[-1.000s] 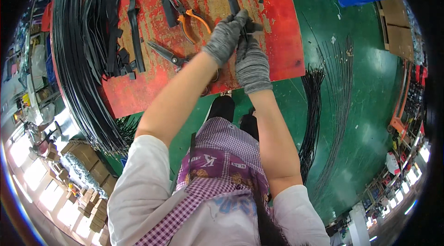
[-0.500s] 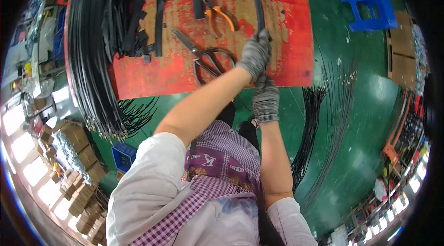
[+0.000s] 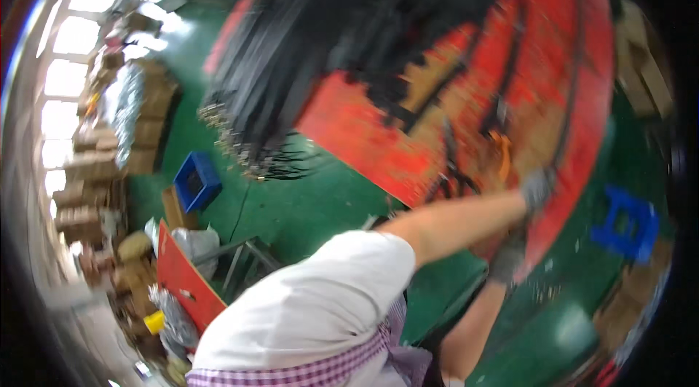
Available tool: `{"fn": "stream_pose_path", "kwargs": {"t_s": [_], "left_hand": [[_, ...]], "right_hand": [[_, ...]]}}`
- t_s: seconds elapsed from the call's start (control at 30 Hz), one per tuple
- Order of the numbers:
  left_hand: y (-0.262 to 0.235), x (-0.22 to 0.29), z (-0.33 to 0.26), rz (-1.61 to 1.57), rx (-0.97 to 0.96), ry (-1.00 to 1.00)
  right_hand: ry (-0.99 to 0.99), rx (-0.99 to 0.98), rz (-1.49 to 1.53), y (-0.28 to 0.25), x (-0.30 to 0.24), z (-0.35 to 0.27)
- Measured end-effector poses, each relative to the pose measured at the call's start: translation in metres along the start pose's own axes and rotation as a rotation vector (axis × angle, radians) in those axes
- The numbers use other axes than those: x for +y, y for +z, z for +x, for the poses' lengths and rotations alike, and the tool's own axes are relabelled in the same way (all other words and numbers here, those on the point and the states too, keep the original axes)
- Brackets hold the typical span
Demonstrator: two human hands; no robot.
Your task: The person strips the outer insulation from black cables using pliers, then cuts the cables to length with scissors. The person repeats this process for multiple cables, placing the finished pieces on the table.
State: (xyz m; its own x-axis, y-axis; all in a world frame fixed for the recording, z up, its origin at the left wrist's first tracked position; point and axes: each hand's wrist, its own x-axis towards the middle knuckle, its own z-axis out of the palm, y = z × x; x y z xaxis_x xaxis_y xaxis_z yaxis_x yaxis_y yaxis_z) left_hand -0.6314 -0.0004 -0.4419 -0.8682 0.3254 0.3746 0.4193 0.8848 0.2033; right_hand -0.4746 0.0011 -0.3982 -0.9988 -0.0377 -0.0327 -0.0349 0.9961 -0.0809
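Observation:
My left hand (image 3: 539, 190), in a grey knit glove, is closed on a long black sleeve-like strip (image 3: 575, 74) near the table's right side. The strip stretches away from me across the tabletop. Just nearer to me, at the table edge, my right hand (image 3: 507, 259) is gloved too and appears closed on the strip's near end. Motion blur smears the fingers of both hands. Left of my left hand lie orange-handled pliers (image 3: 502, 154) and large dark scissors (image 3: 455, 172). More black strips (image 3: 512, 59) lie beyond them.
A thick pile of black cables (image 3: 284, 59) covers the left of the worn red table (image 3: 364, 147), ends hanging over its edge. A blue stool (image 3: 628, 225) stands on the green floor at right. At left are a blue crate (image 3: 196, 182) and stacked cardboard boxes (image 3: 149, 117).
My view has swung left and tilted, so the table and hands now appear farther right. Both hands stay at the black strip, one close behind the other.

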Motion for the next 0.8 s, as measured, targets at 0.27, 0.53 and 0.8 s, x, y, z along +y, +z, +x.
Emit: {"fn": "stream_pose_path", "kwargs": {"t_s": [0.27, 0.53, 0.8], "left_hand": [[-0.061, -0.017, -0.089, -1.105, -0.361, -0.688], [-0.081, -0.029, -0.102, -1.255, -0.250, -0.832], [0.060, 0.022, -0.140, -1.790, -0.143, -0.466]], "right_hand": [[-0.008, -0.135, -0.774, 0.109, 0.006, -0.116], [0.021, -0.702, 0.104, -0.054, -0.017, -0.032], [-0.039, 0.016, -0.018, -0.028, -0.101, 0.151]]}}
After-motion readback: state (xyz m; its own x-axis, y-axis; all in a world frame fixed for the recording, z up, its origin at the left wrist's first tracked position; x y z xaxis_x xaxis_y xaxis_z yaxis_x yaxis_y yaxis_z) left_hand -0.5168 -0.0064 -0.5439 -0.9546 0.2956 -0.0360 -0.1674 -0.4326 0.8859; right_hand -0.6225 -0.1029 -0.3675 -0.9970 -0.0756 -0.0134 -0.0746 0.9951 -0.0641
